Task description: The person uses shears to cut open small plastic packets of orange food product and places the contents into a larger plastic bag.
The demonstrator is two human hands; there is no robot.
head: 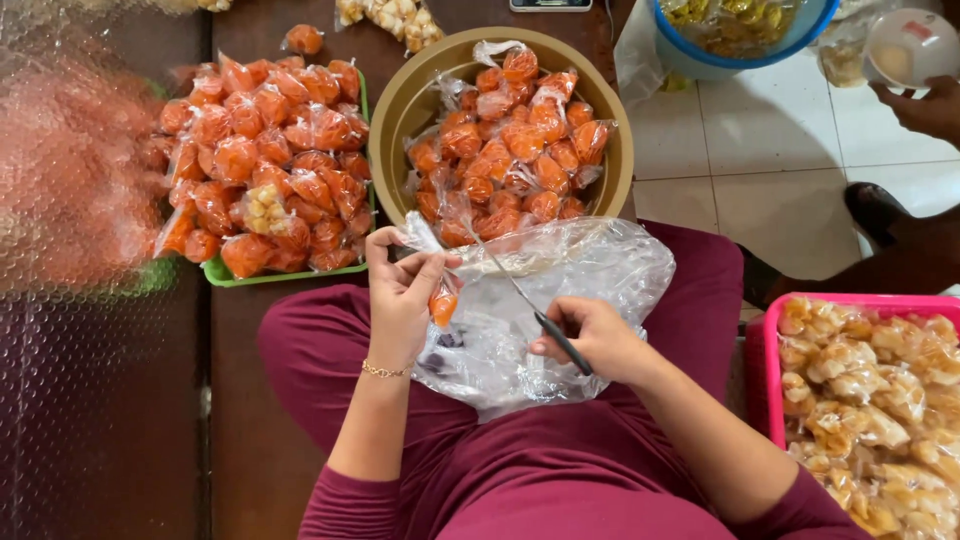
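My left hand [400, 295] pinches a small clear packet of orange snacks [443, 303] by its twisted plastic neck, over a crumpled clear plastic bag [575, 275] lying on my lap. My right hand [595, 340] grips a thin dark-handled tool [545, 325] whose metal tip points up toward the packet. Just beyond my hands stands a tan round bowl [395, 110] heaped with similar orange packets [515, 140].
A green tray [225, 272] piled with orange packets sits at the left on a dark wooden surface. A pink tray [768, 360] of pale yellow packets is at the right. Another person's hand [925, 105] holds a white lid near a blue tub [690, 55]. Bubbled plastic blurs the left edge.
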